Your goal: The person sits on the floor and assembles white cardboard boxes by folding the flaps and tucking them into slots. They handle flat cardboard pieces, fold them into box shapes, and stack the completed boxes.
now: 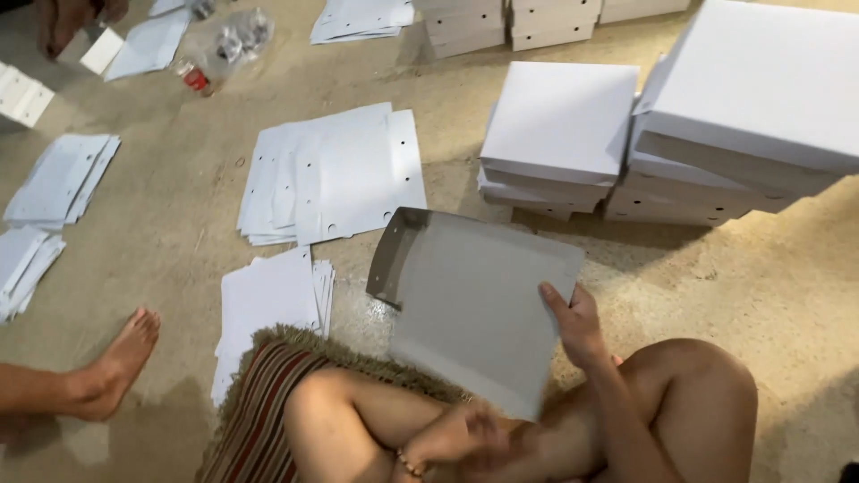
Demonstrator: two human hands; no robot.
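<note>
Down at 6 o'clock, closest to the camera, the person's crossed bare legs are filling the bottom edge, sitting on a striped cushion (259, 420) with a fuzzy olive rim. The left hand (447, 438) is hanging low over the ankle and it's smeared with blur, so I honestly cannot tell whether those fingers are curled or loose. The right hand (577, 326) is pinching the right edge of a grey cardboard sheet (470, 304), thumb on top, fingers tucked behind it. That sheet is sitting tilted dead centre, just above the knees, with its left flap folded up.

Over at 9 o'clock somebody else's bare foot (112, 367) is poking in, the rest of them cut off by the frame.

Moving out, flat white die-cut sheets (335, 174) with small punched holes are lying fanned out at 11 o'clock, and a plainer white stack (268, 300) is sitting just beside the cushion. More small piles (58, 179) are running off the left edge.

At 1 to 2 o'clock, stacks of folded white boxes (559, 130) are standing side by side, the biggest stack (752, 98) cropped by the right edge.

Far off at 11, a crumpled clear plastic bag (224, 45) is lying there, contents too muddled to make out.
</note>
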